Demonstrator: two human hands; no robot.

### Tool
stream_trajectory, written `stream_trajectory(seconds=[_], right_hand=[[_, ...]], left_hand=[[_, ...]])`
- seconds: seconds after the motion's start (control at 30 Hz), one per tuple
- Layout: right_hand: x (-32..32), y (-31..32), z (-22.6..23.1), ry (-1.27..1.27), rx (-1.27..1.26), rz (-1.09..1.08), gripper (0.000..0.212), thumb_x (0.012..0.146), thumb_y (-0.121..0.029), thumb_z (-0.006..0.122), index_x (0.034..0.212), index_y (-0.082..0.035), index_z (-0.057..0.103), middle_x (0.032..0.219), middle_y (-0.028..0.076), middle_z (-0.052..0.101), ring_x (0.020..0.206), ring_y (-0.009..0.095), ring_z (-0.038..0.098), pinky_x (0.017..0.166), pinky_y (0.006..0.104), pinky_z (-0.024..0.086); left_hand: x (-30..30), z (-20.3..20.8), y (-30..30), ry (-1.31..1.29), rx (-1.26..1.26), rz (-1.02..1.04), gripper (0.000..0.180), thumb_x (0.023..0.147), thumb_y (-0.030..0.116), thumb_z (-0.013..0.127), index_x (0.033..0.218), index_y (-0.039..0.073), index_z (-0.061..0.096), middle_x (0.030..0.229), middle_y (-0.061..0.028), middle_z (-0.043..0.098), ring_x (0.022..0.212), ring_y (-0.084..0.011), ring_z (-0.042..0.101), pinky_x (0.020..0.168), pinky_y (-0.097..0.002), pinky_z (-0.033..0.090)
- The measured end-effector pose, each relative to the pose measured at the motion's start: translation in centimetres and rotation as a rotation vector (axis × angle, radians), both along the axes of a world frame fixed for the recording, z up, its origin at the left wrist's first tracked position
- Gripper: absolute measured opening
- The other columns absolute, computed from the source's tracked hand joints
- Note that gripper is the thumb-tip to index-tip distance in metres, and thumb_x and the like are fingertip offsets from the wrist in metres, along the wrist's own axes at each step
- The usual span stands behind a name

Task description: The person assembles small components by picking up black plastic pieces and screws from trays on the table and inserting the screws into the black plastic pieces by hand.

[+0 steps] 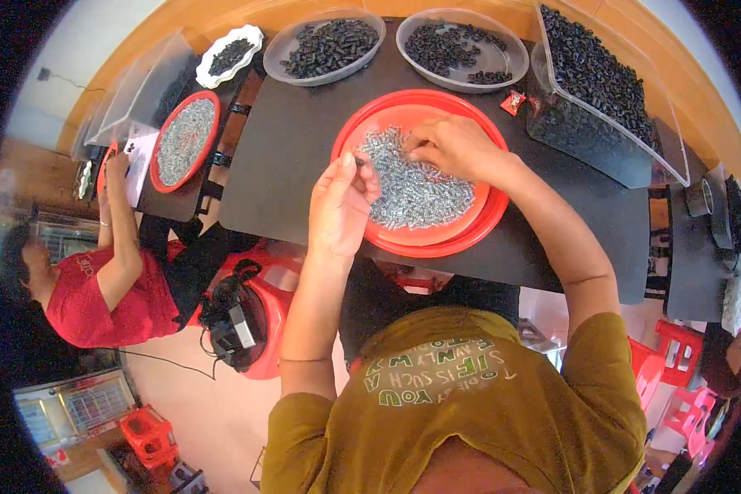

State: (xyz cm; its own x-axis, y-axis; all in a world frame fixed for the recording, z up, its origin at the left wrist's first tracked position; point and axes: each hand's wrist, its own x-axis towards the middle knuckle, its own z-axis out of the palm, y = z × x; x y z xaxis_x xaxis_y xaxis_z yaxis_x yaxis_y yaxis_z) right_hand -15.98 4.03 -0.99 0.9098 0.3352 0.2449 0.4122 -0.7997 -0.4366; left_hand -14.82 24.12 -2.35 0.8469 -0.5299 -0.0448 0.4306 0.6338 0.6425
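A red round tray [490,216] sits on the dark table in front of me, holding a heap of small shiny silver metal pieces [424,198]. My left hand [342,202] is raised over the tray's left rim, palm turned up. Its thumb and fingers pinch together around a small dark bit, too small to name. My right hand [461,148] reaches over the far right part of the tray, its curled fingertips down at the metal pieces. Whatever those fingertips hold is hidden.
Beyond the tray stand two clear round bowls [309,80] [461,82] of black parts. A clear bin [593,148] heaped with black parts is at the right, near a small red packet [513,102]. Left, a person in red [111,288] works at another table with a red tray [212,136].
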Motion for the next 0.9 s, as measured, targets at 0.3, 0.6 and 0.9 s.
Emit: stream_trajectory(seconds=[0.3,0.6,0.9], right_hand=[[-0.1,-1.1,1.4,0.131,0.147,-0.048,0.014,0.071,-0.017,0.054,0.077,-0.005,0.056,0.071,0.010,0.059,0.067,0.025,0.058,0.060,0.0367,0.044],[-0.5,-0.2,-0.3,-0.198,-0.218,0.021,0.011,0.068,-0.007,0.052,0.077,-0.001,0.052,0.071,0.013,0.057,0.062,0.027,0.058,0.053,0.0355,0.046],[-1.6,0.9,2.9,0.194,0.880,0.052,0.009,0.078,-0.008,0.053,0.083,0.000,0.053,0.078,0.003,0.056,0.069,0.006,0.052,0.061,0.0200,0.044]], left_hand=[[-0.6,0.3,-0.5,0.034,0.057,-0.002,0.014,0.080,0.018,0.052,0.085,0.005,0.053,0.074,-0.0025,0.054,0.065,-0.0104,0.050,0.058,-0.0208,0.041],[-1.1,0.6,-0.9,0.020,0.027,-0.020,0.012,0.079,0.012,0.052,0.087,0.004,0.054,0.083,-0.0077,0.057,0.067,-0.0124,0.051,0.060,-0.0240,0.042],[-1.8,1.1,-3.9,0.212,-0.040,-0.205,0.024,0.082,0.022,0.049,0.095,0.002,0.050,0.081,-0.0049,0.053,0.067,-0.0106,0.048,0.061,-0.0215,0.040]])
